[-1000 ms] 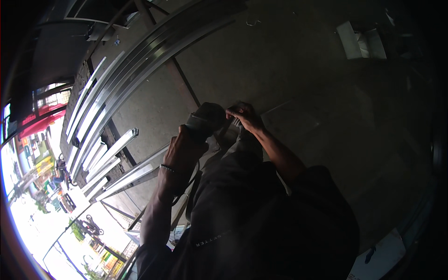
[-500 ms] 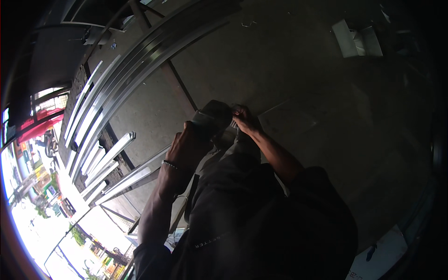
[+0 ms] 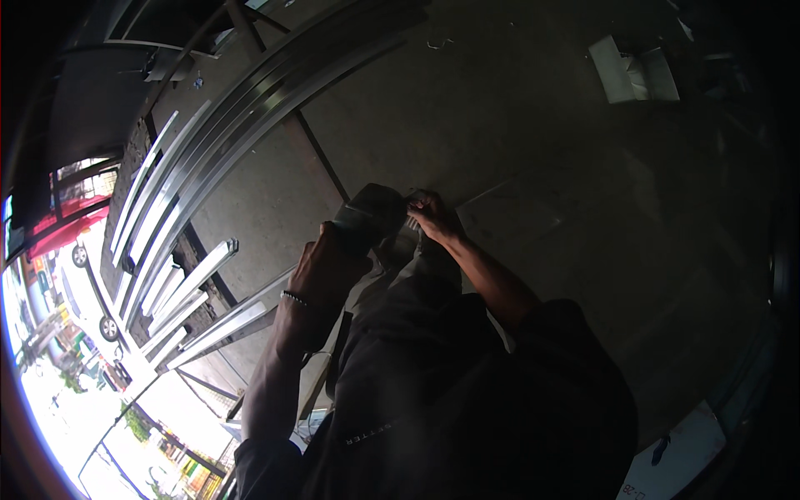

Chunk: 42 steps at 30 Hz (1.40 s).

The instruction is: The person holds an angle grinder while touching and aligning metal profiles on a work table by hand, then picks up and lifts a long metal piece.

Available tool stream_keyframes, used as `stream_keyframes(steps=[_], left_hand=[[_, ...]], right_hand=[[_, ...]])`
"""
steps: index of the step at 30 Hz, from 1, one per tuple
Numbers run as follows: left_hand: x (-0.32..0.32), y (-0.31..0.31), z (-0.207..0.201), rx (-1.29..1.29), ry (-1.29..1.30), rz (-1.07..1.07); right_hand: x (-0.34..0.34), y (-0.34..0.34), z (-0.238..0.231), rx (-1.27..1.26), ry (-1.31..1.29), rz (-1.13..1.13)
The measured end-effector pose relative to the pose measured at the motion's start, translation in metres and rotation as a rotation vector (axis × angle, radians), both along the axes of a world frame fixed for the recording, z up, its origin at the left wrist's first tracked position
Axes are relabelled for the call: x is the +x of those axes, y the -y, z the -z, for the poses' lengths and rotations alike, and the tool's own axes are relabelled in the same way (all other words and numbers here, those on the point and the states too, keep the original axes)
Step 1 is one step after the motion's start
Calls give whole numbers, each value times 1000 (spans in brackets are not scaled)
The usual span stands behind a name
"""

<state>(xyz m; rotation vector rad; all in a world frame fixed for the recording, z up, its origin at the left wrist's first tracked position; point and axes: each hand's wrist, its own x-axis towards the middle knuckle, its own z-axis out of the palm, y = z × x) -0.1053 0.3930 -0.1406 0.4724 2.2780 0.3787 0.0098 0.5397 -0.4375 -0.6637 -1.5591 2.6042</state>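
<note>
Your left hand (image 3: 327, 265) is wrapped around the lower left part of a dark, blocky object (image 3: 371, 208), which sits out in front of your body, just left of your right hand (image 3: 435, 220). Shadow hides its detail, so its exact kind cannot be told. Your right hand is at the object's right side, fingers bent and drawn close together; you cannot tell from this view whether they pinch something small or touch the object. A beaded bracelet (image 3: 293, 297) circles your left wrist, and your dark shirt (image 3: 475, 392) fills the lower middle of the view.

To your left, long metal bars (image 3: 171, 187) lie side by side, bent into curves by the lens, with shorter bars (image 3: 196, 271) grouped nearer to you. Past them, in the bright area outside, you have a red sheet (image 3: 71, 221) and a vehicle with two wheels (image 3: 108, 328) showing. On the grey floor (image 3: 492, 117), well apart from your hands, a pale folded piece (image 3: 635, 73) rests at the upper right. A white panel (image 3: 683, 454) with a small dark item (image 3: 661, 450) on it lies at the lower right.
</note>
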Motion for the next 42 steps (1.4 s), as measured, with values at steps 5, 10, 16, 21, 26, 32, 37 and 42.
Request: stream_keyframes(steps=[5,10,16,21,26,32,37,42], left_hand=[[5,-12,1,61,-25,51],[-4,10,-9,109,-15,-62],[-14,91,-10,39,5,-310],[5,134,-33,-99,95,-602],[29,163,-40,78,127,-759],[49,179,-43,217,114,-811],[59,182,-44,261,108,-875],[65,184,-44,242,121,-872]], right_hand=[[10,8,16,48,111,-58],[-3,3,8,-7,91,-84],[-5,-3,-27,-91,215,-115],[-17,-35,-74,611,62,-65],[-67,-76,-96,1073,-258,-626],[-86,-79,-109,1278,-334,-745],[-80,-73,-117,1325,-330,-646],[-79,-73,-106,1257,-305,-665]])
